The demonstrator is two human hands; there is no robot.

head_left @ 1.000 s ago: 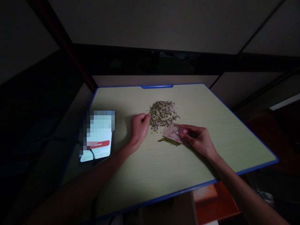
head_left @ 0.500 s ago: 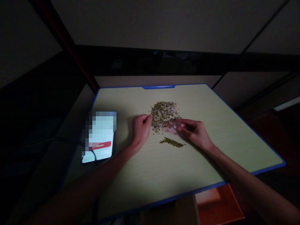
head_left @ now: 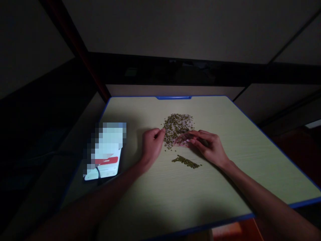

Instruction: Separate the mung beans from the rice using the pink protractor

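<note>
Small green beans, like mung beans, lie spread over a thin see-through plastic bag with pinkish marks. My right hand pinches the near right part of this plastic between thumb and fingers. At the pile's left edge, my left hand is closed, its thumb and forefinger pressed together beside the beans. Whatever it may hold is hidden. Nearer to me, a narrow row of green beans lies on the table, apart from the pile.
A lit phone with a cable leans at the left side of the pale table. The tabletop has a blue rim with a blue handle-like piece at the far edge. Panels stand behind it, and something orange shows below the near edge.
The camera view has shifted, so the table sits slightly lower in the picture. The plastic near my right fingers looks a little more raised. My left hand stays closed beside the pile.
</note>
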